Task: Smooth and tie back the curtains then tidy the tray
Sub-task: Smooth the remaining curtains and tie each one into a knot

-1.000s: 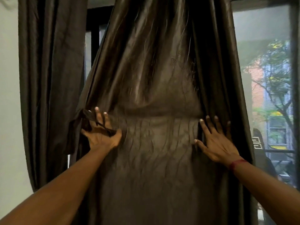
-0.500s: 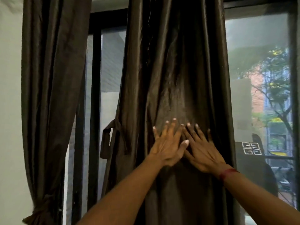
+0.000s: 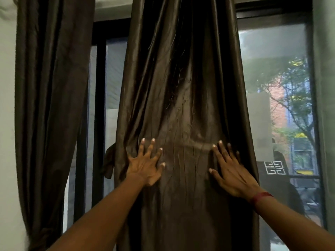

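Observation:
A dark brown satin curtain [image 3: 183, 98] hangs in the middle of the window, creased down its centre. My left hand [image 3: 145, 164] lies flat on its left part with fingers spread. My right hand [image 3: 230, 169], a red thread at the wrist, presses flat on its right part with fingers apart. Neither hand grips the cloth. A fabric tie-back [image 3: 109, 160] dangles loose at the curtain's left edge. A second dark curtain [image 3: 49, 109] hangs at the far left against the wall. No tray is in view.
A black window frame bar [image 3: 98, 113] stands between the two curtains. The glass pane [image 3: 272, 98] on the right shows trees and a brick building outside. A pale wall [image 3: 7, 124] borders the left edge.
My hands, side by side at the curtain's centre half a second ago, have slid apart to left and right, spreading the cloth wider.

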